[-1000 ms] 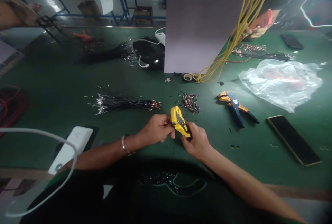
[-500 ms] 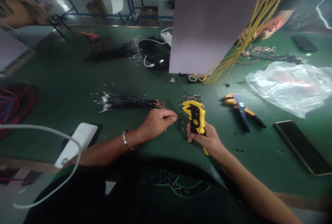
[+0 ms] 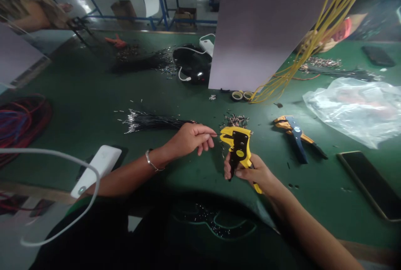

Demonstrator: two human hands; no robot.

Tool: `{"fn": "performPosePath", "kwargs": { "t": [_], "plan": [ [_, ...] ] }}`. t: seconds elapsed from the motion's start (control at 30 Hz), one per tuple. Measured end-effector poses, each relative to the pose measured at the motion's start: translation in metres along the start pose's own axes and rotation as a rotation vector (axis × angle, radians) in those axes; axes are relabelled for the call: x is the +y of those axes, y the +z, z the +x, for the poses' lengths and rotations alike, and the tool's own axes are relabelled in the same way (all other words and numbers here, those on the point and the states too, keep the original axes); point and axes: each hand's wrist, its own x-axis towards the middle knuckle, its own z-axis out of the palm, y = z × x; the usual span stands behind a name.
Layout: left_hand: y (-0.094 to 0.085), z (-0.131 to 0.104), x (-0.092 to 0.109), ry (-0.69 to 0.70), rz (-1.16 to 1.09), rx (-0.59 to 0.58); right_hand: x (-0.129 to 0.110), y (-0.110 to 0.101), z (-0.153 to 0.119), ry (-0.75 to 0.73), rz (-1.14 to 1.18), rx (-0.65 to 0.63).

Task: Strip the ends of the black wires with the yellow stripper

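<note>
Close to the near edge of the worktop [image 3: 169,170], midway along it, the right hand [image 3: 258,172] is wrapped around the handles of a yellow wire stripper [image 3: 240,142]. The left hand [image 3: 194,136] pinches a thin dark wire [image 3: 218,135] between thumb and forefinger, its end at the stripper's mouth; insertion depth cannot be confirmed. Status, as judged: this wire's cut appears not yet complete. Farther from the near edge, a wire bundle [image 3: 156,120] and a pile of offcuts [image 3: 237,119] suggest many cuts done. The bundle's right end is partly hidden; the quantity remaining cannot be determined.
</note>
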Motion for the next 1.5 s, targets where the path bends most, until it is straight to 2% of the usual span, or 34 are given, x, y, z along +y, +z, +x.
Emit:
{"fn": "performPosePath", "kwargs": {
  "t": [0.23, 0.6, 0.87, 1.07, 1.5],
  "plan": [
    [0.004, -0.001, 0.003, -0.016, 0.135, 0.038, 0.002, -0.001, 0.000, 0.021, 0.048, -0.060],
    [0.002, -0.002, 0.005, -0.028, 0.025, -0.072, 0.000, 0.001, 0.001, 0.057, 0.128, -0.127],
    [0.002, -0.003, 0.006, -0.028, 0.077, -0.099, 0.001, 0.002, 0.001, 0.076, 0.142, -0.134],
    [0.001, 0.000, 0.004, -0.070, -0.029, -0.135, 0.006, 0.000, 0.001, 0.059, 0.158, -0.176],
    [0.002, -0.002, 0.005, -0.067, 0.047, -0.117, 0.010, 0.001, 0.000, 0.061, 0.164, -0.167]
  ]
}}
